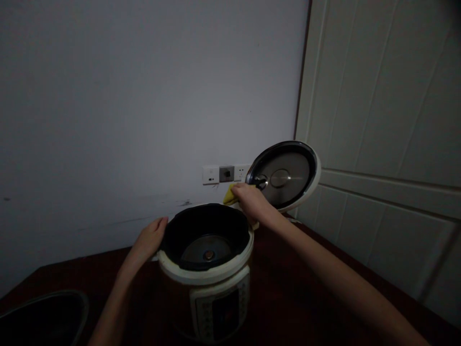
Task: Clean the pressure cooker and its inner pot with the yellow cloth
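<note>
The cooker [207, 277] stands on the desk [288, 298]: round, white-rimmed, black inside, with a greyish base [192, 247], a small central disc [209, 255] and a front button panel [225, 307]. Its lid [284, 178] tilts open at right rear. The right grip [252, 201] pinches a yellow cloth [229, 194] near the back rim [205, 205]; the left grip [149, 237] touches the left rim [163, 259], whether clasping I cannot tell
</note>
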A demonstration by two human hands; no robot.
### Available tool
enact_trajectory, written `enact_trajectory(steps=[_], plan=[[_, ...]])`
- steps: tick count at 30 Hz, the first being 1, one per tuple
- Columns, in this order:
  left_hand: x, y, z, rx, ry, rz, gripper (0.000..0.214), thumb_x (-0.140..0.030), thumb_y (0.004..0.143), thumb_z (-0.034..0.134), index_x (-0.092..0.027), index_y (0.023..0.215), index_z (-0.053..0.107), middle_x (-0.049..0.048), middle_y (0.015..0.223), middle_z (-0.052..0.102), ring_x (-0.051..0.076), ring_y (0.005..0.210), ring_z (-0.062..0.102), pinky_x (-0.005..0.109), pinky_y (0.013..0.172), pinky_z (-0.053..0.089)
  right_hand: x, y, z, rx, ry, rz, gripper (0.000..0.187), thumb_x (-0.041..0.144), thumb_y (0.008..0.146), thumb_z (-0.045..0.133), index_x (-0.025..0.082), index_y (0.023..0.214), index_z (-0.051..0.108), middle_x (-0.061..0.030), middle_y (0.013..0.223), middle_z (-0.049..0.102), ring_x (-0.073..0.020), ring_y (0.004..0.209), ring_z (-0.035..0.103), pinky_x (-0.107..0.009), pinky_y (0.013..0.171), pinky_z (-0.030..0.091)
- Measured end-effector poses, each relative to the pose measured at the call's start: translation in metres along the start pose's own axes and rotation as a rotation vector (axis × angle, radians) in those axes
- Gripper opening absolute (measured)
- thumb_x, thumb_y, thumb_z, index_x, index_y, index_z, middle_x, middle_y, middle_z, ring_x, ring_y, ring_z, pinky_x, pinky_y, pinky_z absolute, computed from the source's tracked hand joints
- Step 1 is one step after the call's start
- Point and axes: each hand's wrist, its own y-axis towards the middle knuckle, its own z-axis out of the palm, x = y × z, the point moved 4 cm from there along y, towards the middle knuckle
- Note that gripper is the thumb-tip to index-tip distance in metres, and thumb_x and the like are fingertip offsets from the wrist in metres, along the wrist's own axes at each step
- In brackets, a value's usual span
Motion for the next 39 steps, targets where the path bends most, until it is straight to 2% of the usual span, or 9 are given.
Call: enact_trajectory(steps=[2, 6, 15, 24, 30, 33, 36, 38, 39], plan=[[-0.001, 0.0, -0.001, -0.016, 0.004, -0.003, 0.043, -0.045, 0.081, 0.029, -0.018, 0.077, 0.061, 0.0099, 0.085, 0.069, 0.025, 0.086, 0.063, 0.034, 0.08, 0.046, -0.003, 0.003, 0.029, 0.136, 0.01, 0.023, 0.03, 0.003, 0.076, 0.041, 0.008, 0.096, 0.064, -0.0171, 0.1, 0.066, -0.0251, 0.096, 0.062, -0.031, 0.078, 0.045], [-0.002, -0.001, -0.002, -0.006, 0.0, 0.002, 0.044, -0.047, 0.081, 0.029, -0.018, 0.076, 0.061, 0.0098, 0.083, 0.069, 0.025, 0.087, 0.063, 0.034, 0.08, 0.046, -0.002, -0.003, 0.057, 0.199, 0.048, 0.041, 0.028, 0.006, 0.075, 0.045, 0.008, 0.095, 0.065, -0.016, 0.095, 0.069, -0.0234, 0.087, 0.065, -0.027, 0.072, 0.046], [0.002, 0.0, 0.001, 0.01, -0.005, -0.004, 0.047, -0.048, 0.081, 0.026, -0.018, 0.081, 0.062, 0.0109, 0.09, 0.069, 0.026, 0.091, 0.062, 0.035, 0.084, 0.044, 0.007, -0.017, 0.055, 0.138, 0.121, 0.167, 0.031, 0.017, 0.087, 0.036, 0.01, 0.099, 0.063, -0.0161, 0.096, 0.068, -0.0236, 0.089, 0.065, -0.028, 0.074, 0.044], [-0.003, -0.003, -0.002, 0.024, 0.005, -0.02, 0.047, -0.047, 0.082, 0.025, -0.018, 0.082, 0.061, 0.0111, 0.092, 0.069, 0.026, 0.092, 0.062, 0.036, 0.085, 0.043, 0.006, -0.063, 0.038, 0.041, 0.266, 0.24, 0.026, 0.021, 0.089, 0.037, 0.012, 0.095, 0.06, -0.0123, 0.091, 0.068, -0.0208, 0.083, 0.064, -0.029, 0.072, 0.044], [-0.003, -0.002, -0.001, 0.03, 0.02, -0.026, 0.047, -0.047, 0.082, 0.024, -0.018, 0.081, 0.061, 0.0116, 0.09, 0.069, 0.026, 0.09, 0.063, 0.035, 0.083, 0.044, -0.007, -0.095, 0.012, -0.007, 0.464, 0.156, 0.024, 0.016, 0.084, 0.04, 0.017, 0.094, 0.062, -0.0082, 0.098, 0.067, -0.0192, 0.09, 0.061, -0.031, 0.079, 0.045], [-0.002, -0.002, 0.0, 0.035, 0.021, -0.03, 0.049, -0.048, 0.081, 0.024, -0.017, 0.083, 0.062, 0.0129, 0.093, 0.069, 0.026, 0.092, 0.063, 0.035, 0.084, 0.044, -0.011, -0.091, -0.016, -0.091, 0.461, 0.172, 0.029, 0.011, 0.079, 0.039, 0.018, 0.095, 0.062, -0.006, 0.091, 0.068, -0.0183, 0.082, 0.062, -0.03, 0.073, 0.045], [-0.002, -0.002, -0.001, 0.026, 0.007, -0.014, 0.049, -0.048, 0.081, 0.026, -0.016, 0.084, 0.063, 0.0129, 0.095, 0.069, 0.026, 0.094, 0.063, 0.035, 0.085, 0.044, -0.005, -0.071, -0.039, -0.253, 0.369, 0.144, 0.041, 0.005, 0.074, 0.039, 0.014, 0.11, 0.057, -0.0088, 0.099, 0.066, -0.0198, 0.088, 0.061, -0.031, 0.075, 0.045], [-0.001, -0.002, -0.001, 0.021, 0.003, -0.019, 0.048, -0.047, 0.082, 0.026, -0.016, 0.086, 0.063, 0.0127, 0.096, 0.069, 0.026, 0.095, 0.062, 0.035, 0.086, 0.044, 0.0, -0.05, -0.039, -0.321, 0.301, 0.091, 0.048, 0.002, 0.072, 0.038, 0.01, 0.117, 0.053, -0.0129, 0.11, 0.062, -0.0211, 0.098, 0.058, -0.032, 0.082, 0.043], [-0.001, -0.002, -0.002, 0.022, 0.004, -0.026, 0.048, -0.047, 0.082, 0.026, -0.016, 0.087, 0.063, 0.0129, 0.097, 0.069, 0.026, 0.095, 0.062, 0.035, 0.087, 0.043, 0.003, -0.039, -0.033, -0.312, 0.274, 0.062, 0.049, 0.0, 0.071, 0.038, 0.009, 0.118, 0.052, -0.0144, 0.113, 0.061, -0.0214, 0.102, 0.056, -0.032, 0.085, 0.042]])
